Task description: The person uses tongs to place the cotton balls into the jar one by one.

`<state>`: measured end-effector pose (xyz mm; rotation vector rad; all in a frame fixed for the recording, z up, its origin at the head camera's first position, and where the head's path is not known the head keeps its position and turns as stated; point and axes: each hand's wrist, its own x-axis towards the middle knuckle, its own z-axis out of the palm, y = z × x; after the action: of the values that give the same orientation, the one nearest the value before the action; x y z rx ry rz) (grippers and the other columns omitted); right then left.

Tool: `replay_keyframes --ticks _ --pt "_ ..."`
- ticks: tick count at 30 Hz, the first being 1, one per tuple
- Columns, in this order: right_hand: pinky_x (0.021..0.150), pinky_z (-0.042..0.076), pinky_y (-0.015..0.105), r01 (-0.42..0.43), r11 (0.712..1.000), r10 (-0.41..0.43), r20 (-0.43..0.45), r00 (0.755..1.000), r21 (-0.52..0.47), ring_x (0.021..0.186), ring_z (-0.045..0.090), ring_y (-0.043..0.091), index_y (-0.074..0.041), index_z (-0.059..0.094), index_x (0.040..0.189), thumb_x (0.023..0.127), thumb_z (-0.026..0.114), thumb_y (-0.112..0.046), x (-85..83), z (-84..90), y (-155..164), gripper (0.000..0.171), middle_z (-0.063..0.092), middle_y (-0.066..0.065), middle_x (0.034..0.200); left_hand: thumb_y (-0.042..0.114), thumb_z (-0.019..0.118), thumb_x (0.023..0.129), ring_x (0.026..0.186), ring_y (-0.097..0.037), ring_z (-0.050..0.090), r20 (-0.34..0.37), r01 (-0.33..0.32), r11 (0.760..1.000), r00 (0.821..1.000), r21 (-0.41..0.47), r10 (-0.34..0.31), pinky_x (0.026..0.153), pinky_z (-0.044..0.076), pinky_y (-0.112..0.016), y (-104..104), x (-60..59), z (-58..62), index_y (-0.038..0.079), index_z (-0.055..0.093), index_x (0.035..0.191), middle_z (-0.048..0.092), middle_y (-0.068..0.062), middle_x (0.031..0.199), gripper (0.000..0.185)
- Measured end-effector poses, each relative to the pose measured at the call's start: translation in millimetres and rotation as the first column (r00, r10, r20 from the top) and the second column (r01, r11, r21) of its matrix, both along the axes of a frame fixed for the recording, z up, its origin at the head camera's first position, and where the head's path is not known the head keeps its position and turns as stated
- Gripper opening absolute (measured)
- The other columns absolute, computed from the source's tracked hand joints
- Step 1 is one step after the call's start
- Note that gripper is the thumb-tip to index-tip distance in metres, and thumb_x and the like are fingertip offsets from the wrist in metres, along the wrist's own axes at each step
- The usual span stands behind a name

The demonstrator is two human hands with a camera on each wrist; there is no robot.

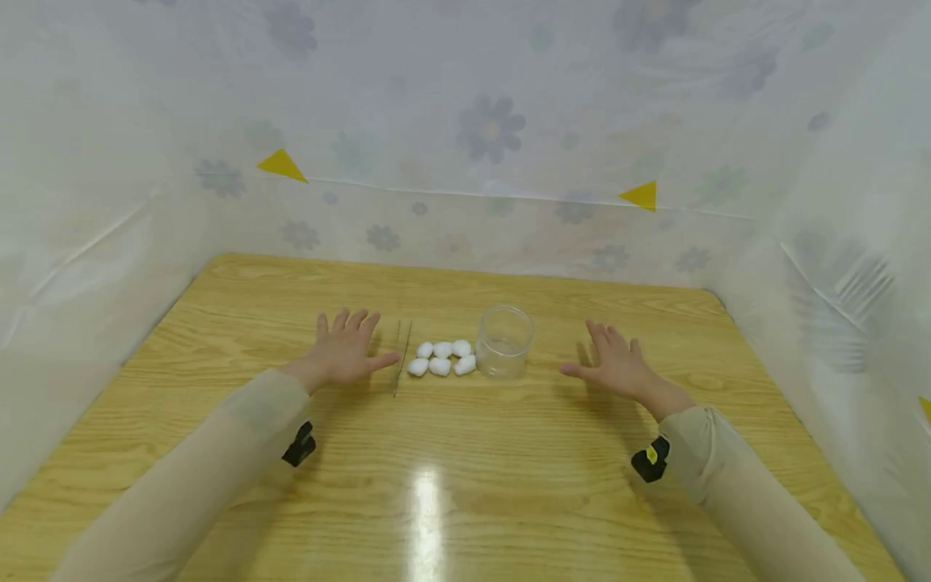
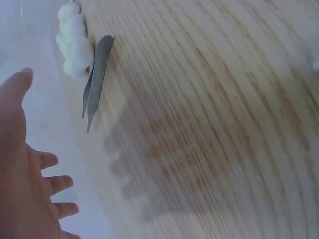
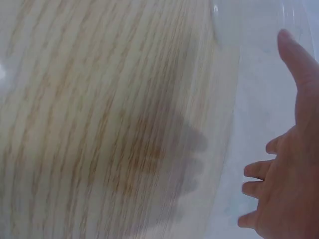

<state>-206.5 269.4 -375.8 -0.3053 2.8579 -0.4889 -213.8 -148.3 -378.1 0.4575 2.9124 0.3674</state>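
Observation:
My left hand hovers flat over the wooden table, fingers spread, holding nothing; it shows as an open palm in the left wrist view. Just right of its thumb lie metal tweezers. Beyond them sits a cluster of several white cotton balls. A clear empty plastic jar stands upright to the right of the balls. My right hand is spread open above the table, right of the jar, holding nothing.
Translucent flower-print sheeting walls in the table at the back and on both sides. Yellow triangle markers sit on the back wall. A light glare lies on the near tabletop.

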Motion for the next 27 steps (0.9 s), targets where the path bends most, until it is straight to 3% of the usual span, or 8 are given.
replay_keyframes --ticks 5,11,15,19,22,27 --pt "0.107 0.008 0.067 -0.025 0.999 0.026 0.035 0.999 -0.033 0.138 0.014 0.048 0.004 0.007 0.149 0.079 0.061 -0.063 -5.5 -6.0 -3 0.111 0.014 0.03 0.152 0.05 0.046 0.094 0.125 -0.045 0.04 0.055 -0.011 1.0 0.998 0.018 0.01 0.1 0.032 -0.062 8 0.1 7.2 0.0 0.039 0.139 0.041 -0.024 0.139 0.068" --pt "0.108 0.021 0.061 -0.057 0.992 0.057 -0.003 0.998 -0.113 0.137 0.02 0.047 0.003 0.006 0.149 0.076 0.073 -0.05 -13.5 -10.0 -19 0.113 0.016 0.028 0.152 0.041 0.047 0.096 0.095 -0.029 0.061 0.157 -0.043 0.997 0.987 0.068 0.032 0.082 0.049 -0.045 18 -1.9 13.2 -0.003 0.048 0.129 0.06 -0.019 0.12 0.055" --pt "0.107 0.026 0.059 -0.094 0.977 0.084 -0.059 0.995 -0.191 0.136 0.027 0.045 -0.002 0.004 0.15 0.072 0.079 -0.042 -19.7 -12.7 -34 0.116 0.024 0.028 0.15 0.034 0.048 0.096 0.07 -0.017 0.054 0.199 -0.066 0.995 0.979 0.075 0.05 0.063 0.044 -0.032 23 -5.1 13.3 0.001 0.058 0.108 0.063 -0.009 0.092 0.036" --pt "0.106 0.027 0.06 -0.139 0.958 0.12 -0.089 0.989 -0.252 0.135 0.029 0.044 -0.005 0.003 0.151 0.07 0.082 -0.037 -23.5 -13.5 -49 0.118 0.027 0.028 0.148 0.032 0.05 0.095 0.049 -0.011 0.033 0.231 -0.082 0.994 0.971 0.07 0.064 0.048 0.028 -0.024 30 -9.8 9.7 0.012 0.051 0.069 0.041 0.003 0.057 0.033" --pt "0.108 0.025 0.059 -0.156 0.947 0.136 -0.089 0.987 -0.281 0.138 0.024 0.042 -0.006 0.001 0.151 0.069 0.083 -0.037 -24.3 -10.9 -61 0.12 0.02 0.027 0.151 0.031 0.051 0.095 0.044 -0.009 0.022 0.242 -0.097 0.993 0.967 0.063 0.079 0.043 0.02 -0.023 35 -12.6 7.9 0.017 0.038 0.056 0.028 0.006 0.047 0.043" --pt "0.111 0.021 0.056 -0.145 0.935 0.131 -0.066 0.989 -0.324 0.14 0.02 0.041 -0.008 -0.001 0.151 0.069 0.083 -0.038 -25.3 -6.4 -77 0.121 0.014 0.025 0.153 0.03 0.052 0.094 0.043 -0.008 0.026 0.234 -0.124 0.992 0.966 0.034 0.113 0.042 0.022 -0.021 38 -16.3 6.1 0.018 0.039 0.052 0.03 0.006 0.046 0.045"
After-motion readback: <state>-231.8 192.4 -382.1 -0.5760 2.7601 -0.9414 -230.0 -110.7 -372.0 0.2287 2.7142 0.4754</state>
